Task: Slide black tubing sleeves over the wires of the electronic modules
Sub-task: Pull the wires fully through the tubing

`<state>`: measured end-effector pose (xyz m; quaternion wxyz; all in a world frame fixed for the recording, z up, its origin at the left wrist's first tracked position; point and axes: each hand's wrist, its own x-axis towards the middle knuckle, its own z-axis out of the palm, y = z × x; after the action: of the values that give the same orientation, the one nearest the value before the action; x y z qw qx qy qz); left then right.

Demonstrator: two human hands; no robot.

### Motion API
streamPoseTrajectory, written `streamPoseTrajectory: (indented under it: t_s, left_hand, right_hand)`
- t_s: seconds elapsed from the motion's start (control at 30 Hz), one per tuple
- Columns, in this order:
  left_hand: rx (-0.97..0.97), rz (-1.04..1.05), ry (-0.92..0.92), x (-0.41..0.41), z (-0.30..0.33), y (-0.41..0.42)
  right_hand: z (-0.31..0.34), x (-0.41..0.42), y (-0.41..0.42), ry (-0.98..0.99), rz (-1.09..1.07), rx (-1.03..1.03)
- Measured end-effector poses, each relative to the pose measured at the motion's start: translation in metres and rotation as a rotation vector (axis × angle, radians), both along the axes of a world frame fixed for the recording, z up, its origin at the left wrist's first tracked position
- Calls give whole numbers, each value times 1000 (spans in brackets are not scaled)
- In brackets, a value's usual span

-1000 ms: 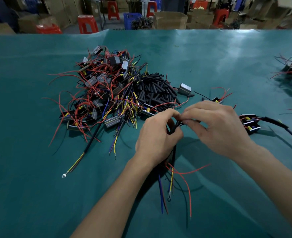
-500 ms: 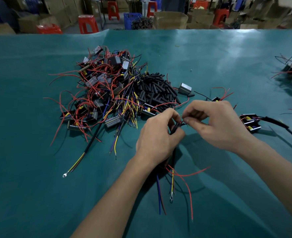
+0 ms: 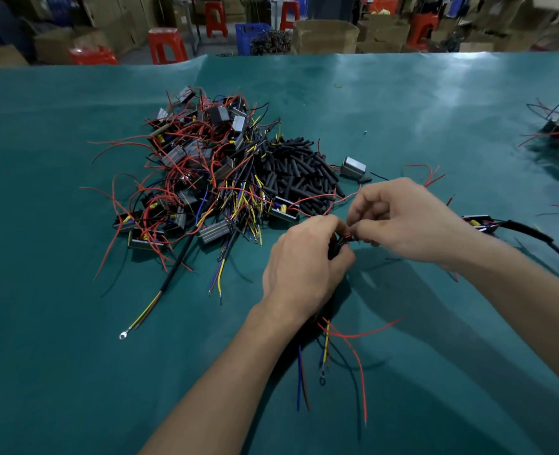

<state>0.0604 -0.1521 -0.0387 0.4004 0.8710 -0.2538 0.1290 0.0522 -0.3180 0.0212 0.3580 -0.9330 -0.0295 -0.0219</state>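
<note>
We see a loose heap of short black tubing sleeves (image 3: pixel 299 174) lying on the worktop, touching the right side of a tangled pile of small grey electronic modules (image 3: pixel 192 172) with red, yellow, blue and black wires. Nearer to us, one bundle of wires (image 3: pixel 325 349) trails over the worktop, its upper end bunched where a dark sleeve (image 3: pixel 339 246) sits.

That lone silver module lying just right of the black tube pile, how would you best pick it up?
Probably by the silver module's boxy metal body, pinching its two long flat sides from above. It lies apart from the tube pile, so the top is free, while its thin wires trailing toward the hands would slip.
</note>
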Motion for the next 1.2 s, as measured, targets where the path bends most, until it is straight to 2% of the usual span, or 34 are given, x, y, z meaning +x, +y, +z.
streamPoseTrajectory:
  t_s: [0.17, 0.33, 0.57, 0.7, 0.77, 0.83, 1.07, 1.2]
  left_hand:
    - [143, -9, -39, -3, 2, -1]
    - [235, -34, -114, -6, 4, -2]
    - [238, -58, -116, -4, 1, 0]
    - [243, -79, -76, -2, -1, 0]
    - [260, -82, -70, -1, -2, 0]
    - [253, -66, -57, -1, -1, -1]
    - [43, -64, 58, 0, 5, 2]
    - [17, -29, 126, 0, 6, -1]
  right_hand:
    - [11, 9, 5, 209, 13, -36]
    - [17, 18, 8, 449, -46, 28]
    - [10, 16, 4, 570, -166, 311]
    - [3, 8, 0, 508, -215, 452]
    - [0, 5, 0, 427, -207, 451]
    - [-4, 2, 0, 281, -165, 344]
    - [0, -13, 0, -161, 99, -106]
    - [7, -19, 5, -273, 228, -304]
